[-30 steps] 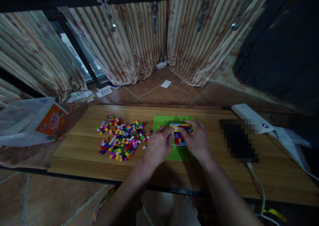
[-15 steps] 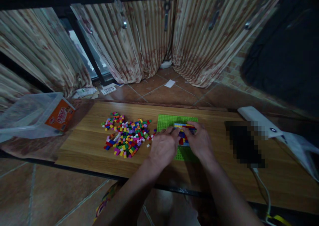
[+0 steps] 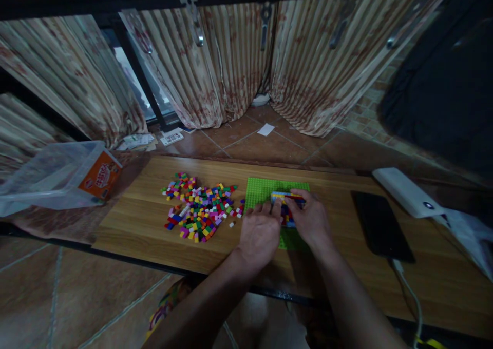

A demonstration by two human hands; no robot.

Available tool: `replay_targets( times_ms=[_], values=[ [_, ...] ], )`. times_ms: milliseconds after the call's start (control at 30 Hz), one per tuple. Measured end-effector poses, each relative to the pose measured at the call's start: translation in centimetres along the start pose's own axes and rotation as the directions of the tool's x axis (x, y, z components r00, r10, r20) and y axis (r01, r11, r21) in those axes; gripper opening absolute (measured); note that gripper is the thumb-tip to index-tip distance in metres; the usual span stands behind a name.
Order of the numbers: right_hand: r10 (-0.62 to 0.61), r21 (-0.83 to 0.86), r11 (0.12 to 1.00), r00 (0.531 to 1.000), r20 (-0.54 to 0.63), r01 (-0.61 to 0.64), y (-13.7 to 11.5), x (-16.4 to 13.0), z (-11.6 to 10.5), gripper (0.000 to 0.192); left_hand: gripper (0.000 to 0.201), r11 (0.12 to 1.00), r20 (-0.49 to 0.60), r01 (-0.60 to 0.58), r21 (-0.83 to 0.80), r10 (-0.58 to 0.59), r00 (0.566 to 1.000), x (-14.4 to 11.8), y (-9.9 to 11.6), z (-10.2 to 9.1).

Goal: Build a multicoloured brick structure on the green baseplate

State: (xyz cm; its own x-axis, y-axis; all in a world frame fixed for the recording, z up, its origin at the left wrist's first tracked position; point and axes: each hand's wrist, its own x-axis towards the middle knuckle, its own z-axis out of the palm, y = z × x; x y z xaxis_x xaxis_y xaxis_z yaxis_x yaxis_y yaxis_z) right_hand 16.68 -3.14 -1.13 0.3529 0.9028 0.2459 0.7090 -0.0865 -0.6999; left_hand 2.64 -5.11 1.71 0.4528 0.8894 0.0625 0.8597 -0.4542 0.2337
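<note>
Compared with a second ago, the left hand (image 3: 261, 236) lies flatter, its fingers extended and loosely open, touching the brick build (image 3: 287, 219); this suggests pressing rather than placing. The build sits on the green baseplate (image 3: 257, 189), between both hands. The right hand (image 3: 315, 220) has its thumb on it; whether it grips, I cannot tell in this dim view. The plastic bin (image 3: 50, 200) carries an orange label (image 3: 100, 176) with white characters, not legible.
</note>
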Motion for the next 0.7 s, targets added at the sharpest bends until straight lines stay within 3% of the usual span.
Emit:
replay_targets(
  times_ms=[167, 300, 367, 467, 533, 567, 700],
  values=[
    [-0.001, 0.016, 1.000, 1.000, 0.020, 0.001, 0.1, -0.1, 0.0, 0.040, 0.042, 0.995, -0.042, 0.010, -0.099, -0.014, 0.999, -0.4, -0.2, 0.3],
    [0.042, 0.061, 0.997, 0.999, 0.013, -0.043, 0.6, 0.1, -0.5, 0.047, 0.042, 0.930, -0.133, 0.062, -0.362, -0.118, 0.984, -0.2, -1.8, -0.2],
    [0.087, 0.086, 0.993, 0.996, -0.008, -0.086, 0.8, 0.3, -1.1, 0.048, 0.036, 0.864, -0.149, 0.113, -0.490, -0.211, 0.966, 0.2, -3.7, -1.1],
    [0.169, 0.108, 0.981, 0.985, -0.037, -0.164, 1.1, 0.6, -1.9, 0.045, 0.030, 0.841, -0.173, 0.180, -0.511, -0.305, 0.937, 0.6, -7.9, -3.1],
    [0.206, 0.142, 0.970, 0.977, -0.050, -0.197, 1.0, 0.6, -2.3, 0.043, 0.029, 0.827, -0.199, 0.229, -0.513, -0.374, 0.906, 0.2, -11.3, -4.5],
    [0.216, 0.158, 0.966, 0.975, -0.061, -0.204, 1.0, 0.6, -2.4, 0.043, 0.028, 0.797, -0.206, 0.284, -0.532, -0.448, 0.870, -0.3, -12.8, -5.1],
    [0.234, 0.116, 0.967, 0.969, -0.074, -0.225, 0.8, 0.2, -2.6, 0.041, 0.023, 0.764, -0.060, 0.512, -0.394, -0.577, 0.814, -3.2, -17.3, -7.0]
  ],
)
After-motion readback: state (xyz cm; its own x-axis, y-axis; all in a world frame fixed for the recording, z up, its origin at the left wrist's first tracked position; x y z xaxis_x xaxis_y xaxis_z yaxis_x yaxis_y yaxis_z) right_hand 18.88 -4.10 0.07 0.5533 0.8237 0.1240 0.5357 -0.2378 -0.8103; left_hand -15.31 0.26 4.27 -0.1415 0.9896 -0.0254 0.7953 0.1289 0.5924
